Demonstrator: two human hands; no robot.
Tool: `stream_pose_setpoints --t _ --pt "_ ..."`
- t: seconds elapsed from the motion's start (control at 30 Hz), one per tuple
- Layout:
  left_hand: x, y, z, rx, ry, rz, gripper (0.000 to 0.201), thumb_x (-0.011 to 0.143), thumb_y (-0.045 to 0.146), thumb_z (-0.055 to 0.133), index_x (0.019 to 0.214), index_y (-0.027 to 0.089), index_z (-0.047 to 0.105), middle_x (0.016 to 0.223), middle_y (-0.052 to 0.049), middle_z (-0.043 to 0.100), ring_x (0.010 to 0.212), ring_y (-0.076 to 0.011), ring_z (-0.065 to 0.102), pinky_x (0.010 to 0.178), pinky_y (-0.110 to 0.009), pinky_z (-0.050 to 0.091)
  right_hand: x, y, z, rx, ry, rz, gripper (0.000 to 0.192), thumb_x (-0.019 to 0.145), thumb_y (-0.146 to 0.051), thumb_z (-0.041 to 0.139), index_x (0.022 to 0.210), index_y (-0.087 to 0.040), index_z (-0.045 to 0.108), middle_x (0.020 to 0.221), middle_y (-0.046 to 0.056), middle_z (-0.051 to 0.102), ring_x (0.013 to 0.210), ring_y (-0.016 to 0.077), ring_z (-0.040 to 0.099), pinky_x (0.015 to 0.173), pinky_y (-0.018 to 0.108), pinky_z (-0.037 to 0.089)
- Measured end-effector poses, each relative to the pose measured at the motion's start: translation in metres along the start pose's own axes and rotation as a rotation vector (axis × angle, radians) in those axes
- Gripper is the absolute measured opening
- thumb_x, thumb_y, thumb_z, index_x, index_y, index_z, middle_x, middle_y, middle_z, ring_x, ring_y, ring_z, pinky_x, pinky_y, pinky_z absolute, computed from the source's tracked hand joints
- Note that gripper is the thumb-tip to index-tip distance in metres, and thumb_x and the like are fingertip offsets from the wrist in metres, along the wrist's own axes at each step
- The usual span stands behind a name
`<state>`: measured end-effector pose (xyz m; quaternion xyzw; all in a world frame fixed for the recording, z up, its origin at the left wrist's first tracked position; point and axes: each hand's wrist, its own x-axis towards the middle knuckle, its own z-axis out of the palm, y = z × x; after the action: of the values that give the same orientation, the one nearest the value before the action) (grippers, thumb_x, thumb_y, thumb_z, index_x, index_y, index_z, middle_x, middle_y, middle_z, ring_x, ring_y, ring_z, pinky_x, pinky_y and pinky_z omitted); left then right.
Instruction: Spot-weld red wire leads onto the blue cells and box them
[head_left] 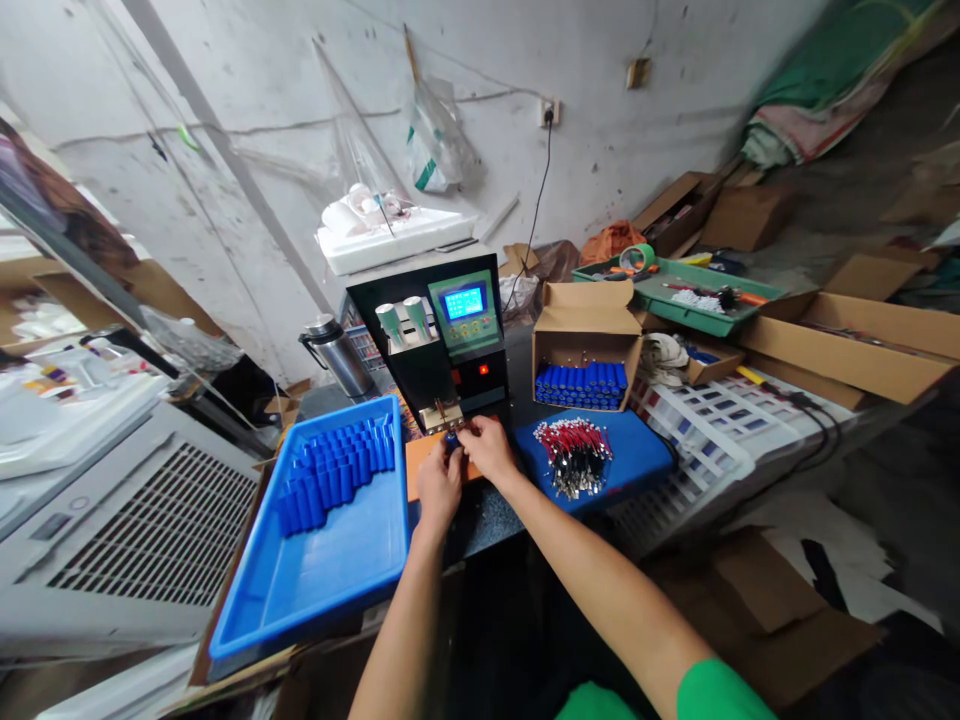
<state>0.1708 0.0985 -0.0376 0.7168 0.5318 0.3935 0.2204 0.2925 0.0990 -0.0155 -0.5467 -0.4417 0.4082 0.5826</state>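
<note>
Both hands, left hand (439,485) and right hand (487,448), fingers pinching blue cell (451,440) at welder (442,340) base; blue tray (315,590) rim left.

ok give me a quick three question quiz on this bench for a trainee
1. True or false: the blue tray beside the left hand holds blue cells.
2. What lies on the blue mat next to the right hand?
A. a heap of red and black wire leads
B. a roll of tape
C. a steel flask
3. Fill in: both hands hold a small blue cell under the tip of the ____ with the lit screen.

Key
1. True.
2. A, the wire leads.
3. Machine; the open cardboard box of cells stands to its right.
</note>
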Motion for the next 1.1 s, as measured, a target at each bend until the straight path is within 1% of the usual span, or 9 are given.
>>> stream_pose_setpoints --t 0.07,0.27,0.4,0.53,0.7,0.77,0.93,1.1 --pt "0.000 -0.001 0.001 0.011 0.009 -0.004 0.036 0.091 0.036 0.051 0.120 0.019 0.064 0.088 -0.008 0.071 0.072 -0.0199 0.064 0.066 -0.028 0.044 -0.001 -0.002 0.001 -0.023 0.027 -0.016 0.013 0.077 -0.026 0.060 0.067 -0.020 0.057 0.064 0.000 0.060 0.062 0.0161 0.057 0.051 0.021 0.040" --pt "0.000 -0.001 0.002 0.008 0.012 0.000 0.034 0.092 0.036 0.051 0.119 0.020 0.064 0.089 -0.007 0.071 0.075 -0.0201 0.064 0.068 -0.028 0.045 -0.005 -0.010 0.000 -0.053 0.027 -0.020 0.014 0.078 -0.025 0.062 0.067 -0.019 0.058 0.066 0.001 0.062 0.065 0.0165 0.059 0.052 0.021 0.042" --pt "0.000 -0.001 0.001 0.012 0.008 -0.009 0.034 0.092 0.036 0.052 0.120 0.021 0.064 0.088 -0.007 0.071 0.074 -0.0202 0.064 0.068 -0.028 0.045 -0.006 -0.011 0.001 -0.065 0.028 -0.009 0.014 0.080 -0.024 0.063 0.067 -0.019 0.058 0.068 0.001 0.063 0.065 0.0167 0.060 0.053 0.021 0.043" --pt "-0.001 0.005 -0.001 0.045 -0.006 -0.051 0.036 0.093 0.035 0.051 0.124 0.020 0.062 0.087 -0.007 0.070 0.072 -0.0196 0.064 0.066 -0.028 0.043 -0.005 -0.008 0.002 -0.067 0.035 -0.014 0.014 0.080 -0.025 0.063 0.069 -0.018 0.059 0.069 0.001 0.064 0.064 0.0158 0.059 0.053 0.021 0.042" --pt "-0.002 0.015 -0.003 0.119 -0.037 -0.136 0.037 0.094 0.033 0.050 0.127 0.019 0.061 0.081 -0.006 0.069 0.071 -0.0184 0.063 0.063 -0.026 0.039 -0.005 -0.008 0.001 -0.074 0.028 -0.026 0.013 0.081 -0.026 0.062 0.072 -0.017 0.061 0.069 0.000 0.064 0.062 0.0148 0.059 0.052 0.020 0.042" --pt "-0.002 0.016 -0.003 0.132 -0.039 -0.146 0.037 0.094 0.032 0.050 0.127 0.019 0.061 0.082 -0.006 0.069 0.071 -0.0186 0.063 0.063 -0.026 0.038 -0.005 -0.007 0.001 -0.066 0.028 -0.030 0.013 0.081 -0.025 0.061 0.071 -0.017 0.060 0.069 0.000 0.064 0.062 0.0147 0.059 0.052 0.020 0.043" --pt "-0.002 0.012 -0.002 0.107 -0.012 -0.097 0.037 0.094 0.033 0.051 0.126 0.019 0.061 0.087 -0.007 0.070 0.076 -0.0198 0.065 0.067 -0.027 0.042 -0.005 -0.005 0.003 -0.061 0.042 -0.039 0.012 0.079 -0.025 0.061 0.069 -0.017 0.059 0.068 0.000 0.064 0.063 0.0153 0.060 0.053 0.020 0.044" --pt "-0.002 0.005 0.000 0.074 -0.015 -0.073 0.036 0.094 0.035 0.051 0.125 0.019 0.062 0.088 -0.007 0.070 0.075 -0.0191 0.064 0.068 -0.027 0.043 -0.006 -0.004 0.001 -0.088 0.041 -0.058 0.015 0.080 -0.027 0.062 0.069 -0.017 0.059 0.069 0.001 0.064 0.066 0.0160 0.061 0.056 0.021 0.046"
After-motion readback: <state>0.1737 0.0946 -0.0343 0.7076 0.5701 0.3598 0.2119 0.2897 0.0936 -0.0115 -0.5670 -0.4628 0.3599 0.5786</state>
